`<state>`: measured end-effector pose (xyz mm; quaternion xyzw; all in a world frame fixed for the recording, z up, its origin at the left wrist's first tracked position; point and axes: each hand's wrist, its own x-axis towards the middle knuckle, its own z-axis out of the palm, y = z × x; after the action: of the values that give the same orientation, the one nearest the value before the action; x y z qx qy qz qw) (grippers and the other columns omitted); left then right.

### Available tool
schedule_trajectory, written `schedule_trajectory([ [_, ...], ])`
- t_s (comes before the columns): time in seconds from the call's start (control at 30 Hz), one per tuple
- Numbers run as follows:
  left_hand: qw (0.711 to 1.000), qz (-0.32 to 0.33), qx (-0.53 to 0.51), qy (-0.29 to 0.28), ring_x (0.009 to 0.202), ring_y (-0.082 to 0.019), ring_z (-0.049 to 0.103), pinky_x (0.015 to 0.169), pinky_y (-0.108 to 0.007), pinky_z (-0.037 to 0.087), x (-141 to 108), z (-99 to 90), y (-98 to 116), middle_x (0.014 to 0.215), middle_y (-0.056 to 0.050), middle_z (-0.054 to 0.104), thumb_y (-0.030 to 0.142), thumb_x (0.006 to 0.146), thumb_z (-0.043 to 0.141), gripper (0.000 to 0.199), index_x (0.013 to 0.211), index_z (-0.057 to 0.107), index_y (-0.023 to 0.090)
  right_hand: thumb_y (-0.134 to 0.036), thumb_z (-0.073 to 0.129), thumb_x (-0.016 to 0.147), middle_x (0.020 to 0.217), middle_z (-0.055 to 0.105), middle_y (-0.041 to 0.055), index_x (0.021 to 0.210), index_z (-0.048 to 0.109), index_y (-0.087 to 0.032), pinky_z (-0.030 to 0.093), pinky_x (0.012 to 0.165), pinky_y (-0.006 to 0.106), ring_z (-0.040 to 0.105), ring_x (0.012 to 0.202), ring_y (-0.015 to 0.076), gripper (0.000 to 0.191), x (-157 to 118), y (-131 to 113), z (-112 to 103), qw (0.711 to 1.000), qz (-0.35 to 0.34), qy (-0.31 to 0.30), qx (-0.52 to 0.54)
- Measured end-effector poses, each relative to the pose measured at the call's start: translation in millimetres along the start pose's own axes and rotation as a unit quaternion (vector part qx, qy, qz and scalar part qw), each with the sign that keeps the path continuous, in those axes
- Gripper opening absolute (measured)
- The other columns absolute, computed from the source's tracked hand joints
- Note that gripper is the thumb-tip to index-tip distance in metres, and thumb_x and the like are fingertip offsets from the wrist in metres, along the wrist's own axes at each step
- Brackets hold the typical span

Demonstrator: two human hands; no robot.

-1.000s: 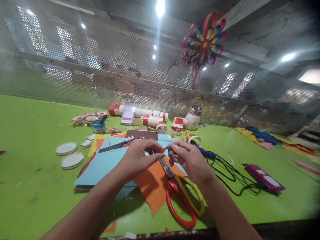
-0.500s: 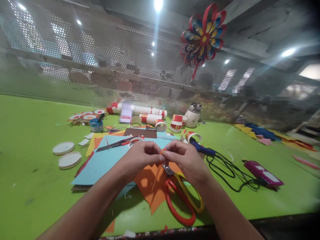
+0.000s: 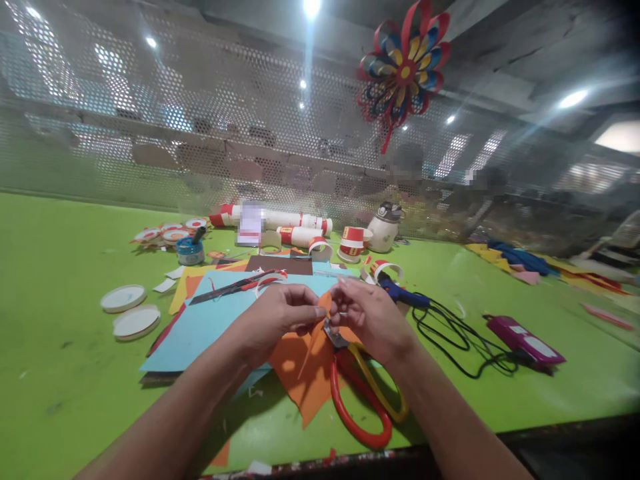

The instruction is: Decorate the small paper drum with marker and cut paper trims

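Observation:
My left hand [image 3: 290, 308] is closed, pinching a small folded piece of orange paper [image 3: 324, 308] between thumb and fingers. Just right of that piece, my right hand [image 3: 367, 313] has its fingers loosely curled and apart; I see nothing held in it. Below both hands lie scissors [image 3: 361, 400] with one red and one yellow handle, their blades partly hidden by my right hand. A larger orange sheet [image 3: 300, 383] rests under the scissors. Light blue paper [image 3: 200, 340] spreads to the left, with dark-bladed scissors [image 3: 237, 287] lying across it.
To the right are a blue glue gun [image 3: 405, 293], its black cable, and a purple box [image 3: 525, 343]. White lids [image 3: 136, 323] and a blue jar [image 3: 190, 251] stand left. Paper cups [image 3: 351, 244] and a bottle [image 3: 384, 228] stand behind, before a perforated screen [image 3: 200, 147].
My right hand's fingers have loosened and drawn off the orange paper, showing more of it. My left hand keeps its pinch. The view has shifted slightly.

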<state>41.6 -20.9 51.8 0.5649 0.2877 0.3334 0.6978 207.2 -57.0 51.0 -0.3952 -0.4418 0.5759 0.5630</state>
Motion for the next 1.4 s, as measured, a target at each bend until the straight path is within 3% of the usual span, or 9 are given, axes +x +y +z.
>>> schedule_trajectory([
  [0.2,1.0,0.005,0.0,-0.012,0.052,-0.007,0.044,0.055,-0.024,0.033,-1.0,-0.9,-1.4,0.056,0.003,0.057,0.027,0.065,0.078,0.021,0.064,0.062,0.013,-0.056,0.071,0.075,0.055,0.062,0.0012,0.065,0.068,-0.013,0.048,0.048,0.024,0.057,0.047,0.0111,0.044,0.2,0.4,3.2,1.0,-0.004,0.001,-0.006],
  [0.47,1.0,0.01,0.027,-0.013,0.055,-0.007,0.047,0.056,-0.023,0.035,0.1,-0.9,-6.2,0.059,0.003,0.059,0.024,0.065,0.076,0.018,0.068,0.063,0.013,-0.038,0.076,0.075,0.055,0.061,-0.0021,0.068,0.064,-0.016,0.042,0.051,0.025,0.054,0.048,0.0102,0.026,-2.8,6.6,-0.3,0.986,-0.075,0.021,-0.151],
  [0.7,0.999,-0.034,0.026,0.01,0.05,-0.008,0.047,0.054,-0.023,0.034,2.6,1.4,-8.3,0.055,0.006,0.06,0.032,0.053,0.086,0.049,0.092,0.06,0.014,-0.033,0.073,0.077,0.053,0.059,-0.0036,0.067,0.063,-0.017,0.041,0.051,0.024,0.052,0.048,0.0099,0.022,1.8,5.7,-5.6,0.975,-0.117,0.047,-0.183],
  [0.97,0.995,-0.049,0.092,-0.001,0.047,-0.009,0.048,0.052,-0.023,0.033,3.4,2.4,-10.7,0.047,0.005,0.056,0.028,0.052,0.084,0.029,0.062,0.06,0.014,-0.034,0.075,0.075,0.055,0.06,-0.0041,0.066,0.064,-0.016,0.044,0.052,0.025,0.056,0.048,0.0103,0.023,8.6,7.0,-12.6,0.977,-0.122,0.055,-0.167],
  [1.4,0.988,-0.084,0.122,-0.038,0.048,-0.011,0.054,0.05,-0.023,0.033,2.1,3.4,-9.1,0.051,-0.001,0.065,0.026,0.055,0.081,0.022,0.058,0.062,0.015,-0.038,0.079,0.07,0.056,0.057,-0.0046,0.066,0.064,-0.017,0.044,0.051,0.026,0.051,0.047,0.0091,0.026,18.1,5.6,-25.0,0.979,-0.141,0.081,-0.12],
])
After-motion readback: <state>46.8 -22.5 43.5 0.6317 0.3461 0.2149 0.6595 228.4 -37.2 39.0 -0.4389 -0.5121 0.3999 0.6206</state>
